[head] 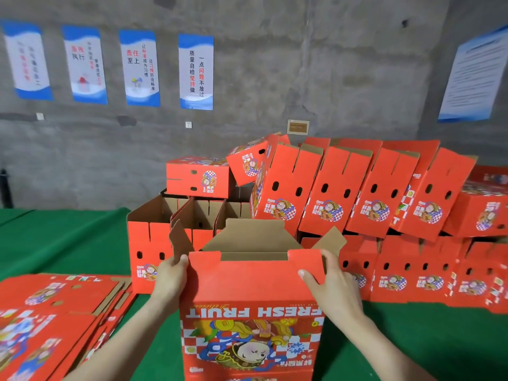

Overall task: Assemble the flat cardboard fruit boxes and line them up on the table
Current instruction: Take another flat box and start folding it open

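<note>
A red fruit box [251, 292] stands opened in front of me on the green table [68, 243], its printed "FRESH FRUIT" side facing me upside down and its brown flaps up. My left hand [171, 279] grips the box's upper left edge, fingers curled over it. My right hand [332, 281] grips the upper right corner, thumb on the red front and fingers behind. A stack of flat red boxes [49, 320] lies at the lower left.
Assembled red boxes [357, 193] crowd the table behind, some leaning in a row, others below them at the right. Open-topped boxes [154, 232] stand at centre left with a closed one [198, 178] on top. A grey wall with posters lies beyond.
</note>
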The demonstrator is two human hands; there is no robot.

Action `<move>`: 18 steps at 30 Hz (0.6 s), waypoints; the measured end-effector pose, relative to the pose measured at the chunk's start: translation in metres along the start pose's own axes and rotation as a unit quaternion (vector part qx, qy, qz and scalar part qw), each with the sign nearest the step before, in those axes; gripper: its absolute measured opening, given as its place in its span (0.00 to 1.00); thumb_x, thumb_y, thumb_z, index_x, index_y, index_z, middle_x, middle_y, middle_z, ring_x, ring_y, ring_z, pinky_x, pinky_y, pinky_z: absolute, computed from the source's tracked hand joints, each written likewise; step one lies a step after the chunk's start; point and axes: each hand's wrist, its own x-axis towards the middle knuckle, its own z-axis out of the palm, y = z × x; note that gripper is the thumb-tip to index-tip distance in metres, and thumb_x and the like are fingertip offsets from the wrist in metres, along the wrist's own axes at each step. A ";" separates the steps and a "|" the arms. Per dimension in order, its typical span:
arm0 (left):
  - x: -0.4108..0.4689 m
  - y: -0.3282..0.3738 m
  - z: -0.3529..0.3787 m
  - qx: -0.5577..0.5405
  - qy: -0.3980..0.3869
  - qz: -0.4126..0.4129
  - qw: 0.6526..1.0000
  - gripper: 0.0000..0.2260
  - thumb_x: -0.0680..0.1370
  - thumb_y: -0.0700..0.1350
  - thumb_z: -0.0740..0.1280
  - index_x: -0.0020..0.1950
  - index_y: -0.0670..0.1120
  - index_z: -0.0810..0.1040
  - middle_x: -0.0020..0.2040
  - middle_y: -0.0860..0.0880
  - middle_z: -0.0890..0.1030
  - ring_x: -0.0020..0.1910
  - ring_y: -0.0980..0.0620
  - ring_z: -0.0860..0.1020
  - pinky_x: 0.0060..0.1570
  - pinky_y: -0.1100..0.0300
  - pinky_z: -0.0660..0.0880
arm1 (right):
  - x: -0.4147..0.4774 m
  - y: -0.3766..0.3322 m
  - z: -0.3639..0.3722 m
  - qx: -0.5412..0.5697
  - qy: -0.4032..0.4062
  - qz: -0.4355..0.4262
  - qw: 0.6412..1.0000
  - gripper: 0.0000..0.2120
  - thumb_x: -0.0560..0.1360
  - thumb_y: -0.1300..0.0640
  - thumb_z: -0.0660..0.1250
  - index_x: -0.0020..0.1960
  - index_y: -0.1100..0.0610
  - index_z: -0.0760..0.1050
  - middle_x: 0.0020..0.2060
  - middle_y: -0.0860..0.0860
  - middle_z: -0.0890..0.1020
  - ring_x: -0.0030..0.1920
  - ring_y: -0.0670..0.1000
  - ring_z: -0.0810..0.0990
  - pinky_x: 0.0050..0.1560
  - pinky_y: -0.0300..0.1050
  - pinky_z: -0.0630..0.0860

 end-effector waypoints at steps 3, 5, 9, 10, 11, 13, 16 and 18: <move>0.006 0.016 -0.007 0.071 0.068 0.075 0.992 0.11 0.81 0.39 0.58 0.39 0.42 0.73 0.33 0.47 0.74 0.33 0.48 0.72 0.33 0.59 0.65 | 0.000 -0.011 -0.005 0.042 0.020 -0.036 0.998 0.29 0.75 0.40 0.64 0.72 0.40 0.56 0.45 0.46 0.83 0.43 0.54 0.82 0.48 0.51 0.78; 0.008 0.019 -0.013 0.114 0.104 0.110 0.982 0.09 0.81 0.39 0.59 0.42 0.42 0.74 0.32 0.49 0.74 0.32 0.52 0.72 0.30 0.59 0.64 | -0.002 -0.018 -0.006 0.046 -0.008 -0.058 0.997 0.26 0.76 0.41 0.63 0.72 0.39 0.61 0.40 0.45 0.83 0.38 0.50 0.81 0.48 0.50 0.79; 0.012 0.009 -0.022 0.072 0.099 0.032 0.992 0.09 0.80 0.37 0.58 0.42 0.38 0.74 0.32 0.44 0.73 0.32 0.46 0.71 0.34 0.57 0.66 | -0.008 -0.020 -0.002 0.003 -0.079 -0.059 0.995 0.23 0.78 0.42 0.62 0.72 0.45 0.67 0.22 0.46 0.71 0.19 0.43 0.64 0.30 0.39 0.70; 0.012 0.006 -0.023 0.037 0.088 0.000 0.995 0.09 0.80 0.37 0.58 0.42 0.38 0.74 0.33 0.43 0.72 0.33 0.46 0.72 0.36 0.57 0.67 | -0.010 -0.019 0.000 -0.002 -0.088 -0.058 0.994 0.23 0.78 0.42 0.61 0.72 0.45 0.67 0.21 0.46 0.69 0.19 0.43 0.63 0.32 0.38 0.71; 0.012 0.004 -0.025 0.007 0.081 -0.027 0.996 0.09 0.80 0.37 0.58 0.42 0.39 0.73 0.33 0.43 0.72 0.32 0.46 0.72 0.36 0.58 0.68 | -0.010 -0.018 0.000 -0.002 -0.096 -0.057 0.994 0.23 0.78 0.42 0.61 0.72 0.45 0.68 0.22 0.45 0.70 0.19 0.42 0.63 0.37 0.40 0.76; 0.014 0.003 -0.028 -0.017 0.069 -0.059 0.996 0.09 0.81 0.37 0.58 0.42 0.40 0.73 0.33 0.44 0.71 0.31 0.48 0.71 0.33 0.60 0.68 | -0.010 -0.018 0.001 0.014 -0.117 -0.057 0.991 0.22 0.78 0.43 0.62 0.71 0.45 0.68 0.29 0.44 0.77 0.20 0.41 0.64 0.44 0.42 0.79; 0.015 0.003 -0.036 -0.039 0.059 -0.084 0.994 0.10 0.81 0.37 0.59 0.40 0.41 0.72 0.34 0.43 0.73 0.31 0.47 0.72 0.32 0.59 0.68 | -0.011 -0.017 0.001 0.036 -0.159 -0.058 0.985 0.21 0.78 0.44 0.63 0.71 0.43 0.68 0.50 0.48 0.82 0.35 0.37 0.75 0.43 0.33 0.74; 0.016 0.002 -0.044 -0.065 0.058 -0.097 0.991 0.09 0.81 0.38 0.59 0.41 0.41 0.72 0.35 0.41 0.75 0.32 0.46 0.74 0.32 0.58 0.71 | -0.014 -0.014 0.003 0.017 -0.167 -0.058 0.984 0.19 0.77 0.43 0.63 0.67 0.43 0.72 0.57 0.45 0.79 0.57 0.42 0.74 0.53 0.36 0.71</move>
